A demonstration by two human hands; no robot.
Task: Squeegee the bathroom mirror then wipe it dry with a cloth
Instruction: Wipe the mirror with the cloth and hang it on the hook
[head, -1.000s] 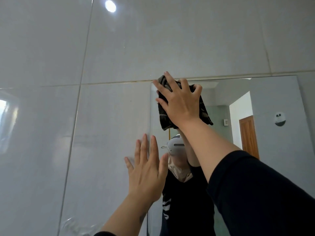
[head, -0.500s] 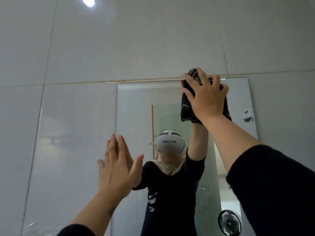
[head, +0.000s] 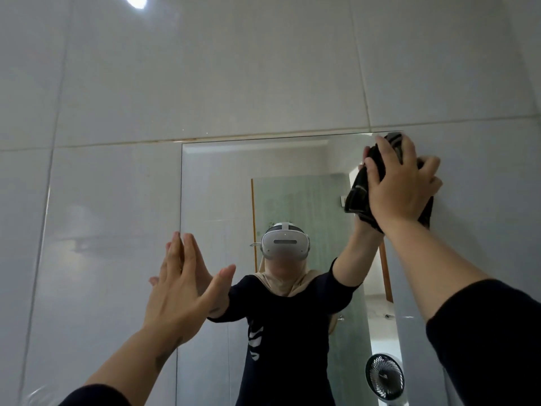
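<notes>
Right hand (head: 402, 186) presses cloth (head: 358, 194) on mirror (head: 222, 186); left hand (head: 181, 291) flat.

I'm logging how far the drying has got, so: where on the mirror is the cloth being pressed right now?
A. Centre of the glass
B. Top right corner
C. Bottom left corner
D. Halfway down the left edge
B: the right hand presses the dark cloth against the mirror at its top right corner, while the left hand rests open at the left edge.

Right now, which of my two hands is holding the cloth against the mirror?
The right hand, pressing the dark cloth at the mirror's top right corner. The left hand is open and empty.
</notes>
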